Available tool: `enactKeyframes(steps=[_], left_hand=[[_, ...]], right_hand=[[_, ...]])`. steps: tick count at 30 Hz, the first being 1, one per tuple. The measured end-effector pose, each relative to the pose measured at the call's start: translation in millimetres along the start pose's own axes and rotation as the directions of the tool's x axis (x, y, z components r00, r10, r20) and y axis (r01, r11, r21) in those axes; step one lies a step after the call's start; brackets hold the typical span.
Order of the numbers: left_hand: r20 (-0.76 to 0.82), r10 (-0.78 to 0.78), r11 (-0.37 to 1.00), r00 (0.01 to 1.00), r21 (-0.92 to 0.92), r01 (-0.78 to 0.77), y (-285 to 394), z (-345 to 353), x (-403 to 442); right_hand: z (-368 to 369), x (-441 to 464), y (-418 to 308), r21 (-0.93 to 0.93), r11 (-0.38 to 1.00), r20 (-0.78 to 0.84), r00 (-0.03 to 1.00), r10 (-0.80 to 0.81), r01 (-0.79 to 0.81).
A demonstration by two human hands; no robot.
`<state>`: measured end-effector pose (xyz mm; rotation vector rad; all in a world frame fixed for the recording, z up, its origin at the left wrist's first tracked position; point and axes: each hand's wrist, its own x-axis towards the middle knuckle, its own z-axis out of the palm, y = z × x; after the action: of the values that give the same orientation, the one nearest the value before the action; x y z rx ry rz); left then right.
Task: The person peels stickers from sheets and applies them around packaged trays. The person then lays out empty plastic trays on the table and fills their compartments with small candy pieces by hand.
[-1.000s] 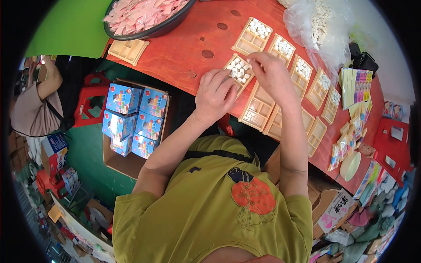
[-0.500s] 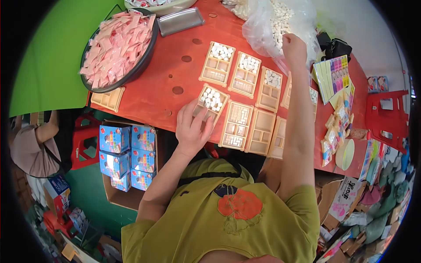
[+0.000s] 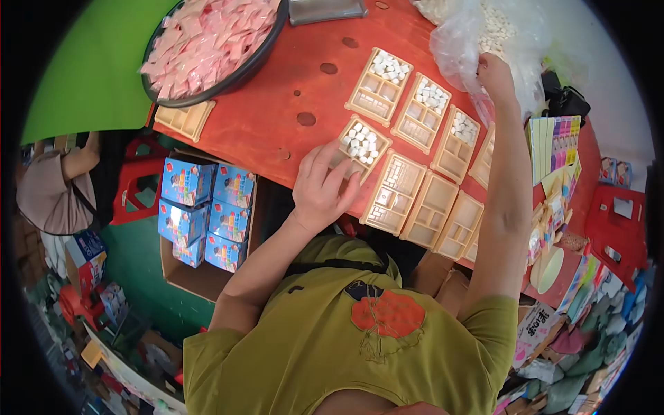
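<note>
My left hand lies with bent, spread fingers over the lower left part of a beige compartment tray. Small white marshmallow-like pieces fill that tray's upper compartment; my fingers hide some of the lower ones. Farther off, my right hand is at a clear plastic bag with a heap of the same white pieces. Its fingers are curled in, and what they hold is hidden. Beyond the left hand stand more trays with white pieces, including one tray at the back.
Trays without white pieces line the near edge. A dark basin of pink packets stands at left, beside a metal tray. Below is a carton of blue boxes. Sticker sheets lie at right. Another person's arm shows far left.
The view has shifted, so the table appears lower and farther right. My left hand stays at the same tray. My right hand remains at the bag, its fingers curled.
</note>
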<state>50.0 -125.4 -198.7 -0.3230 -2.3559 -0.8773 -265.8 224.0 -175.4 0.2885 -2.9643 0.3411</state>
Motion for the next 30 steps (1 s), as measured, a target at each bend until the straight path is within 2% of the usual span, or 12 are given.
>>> enactKeyframes(steps=[3,5,9,13,16,17,19,20,22,24,28,30], left_hand=[[-0.011,-0.003,1.000,1.000,-0.013,0.003,-1,0,0],[-0.018,-0.011,1.000,1.000,-0.006,0.010,-1,0,0],[-0.028,-0.013,1.000,1.000,-0.019,0.012,-1,0,-1],[-0.025,0.001,1.000,1.000,-0.009,-0.001,0,0,0],[-0.022,0.013,1.000,1.000,-0.013,-0.013,-1,0,0],[-0.012,0.015,1.000,1.000,-0.015,-0.015,-1,-1,0],[-0.001,0.017,1.000,1.000,-0.017,-0.017,-1,-2,1],[0.018,0.021,1.000,1.000,-0.005,-0.021,-1,-3,2],[0.030,0.026,1.000,0.999,0.008,-0.026,2,-5,6],[0.153,-0.024,0.999,0.988,0.043,0.018,5,-8,8],[0.170,-0.054,0.998,0.984,0.042,0.048,1,-5,2],[0.143,-0.077,0.997,0.987,-0.008,0.079,0,-4,1]], right_hand=[[-4,-1,-3,-0.006,0.997,0.031,0.997,0.075,-0.075],[-6,-5,-3,0.030,0.996,-0.152,0.985,0.085,-0.081],[-43,-47,-55,0.325,0.940,-0.287,0.936,0.204,-0.105],[-47,-131,-140,0.786,0.605,0.047,0.988,0.150,-0.129],[-22,-180,-195,0.873,0.462,0.210,0.975,-0.073,-0.154],[-21,-187,-210,0.874,0.461,0.210,0.975,-0.071,-0.155],[-20,-196,-233,0.664,0.747,0.167,0.970,-0.175,0.020],[-17,-199,-238,0.665,0.747,0.166,0.971,-0.174,0.020],[-10,-203,-242,0.495,0.833,0.020,0.955,-0.295,0.247],[-15,-206,-243,0.503,0.834,0.029,0.960,-0.278,0.227],[-24,-207,-232,0.580,0.810,0.122,0.974,-0.189,0.085],[-18,-208,-224,0.566,0.815,0.074,0.977,-0.202,0.125]])
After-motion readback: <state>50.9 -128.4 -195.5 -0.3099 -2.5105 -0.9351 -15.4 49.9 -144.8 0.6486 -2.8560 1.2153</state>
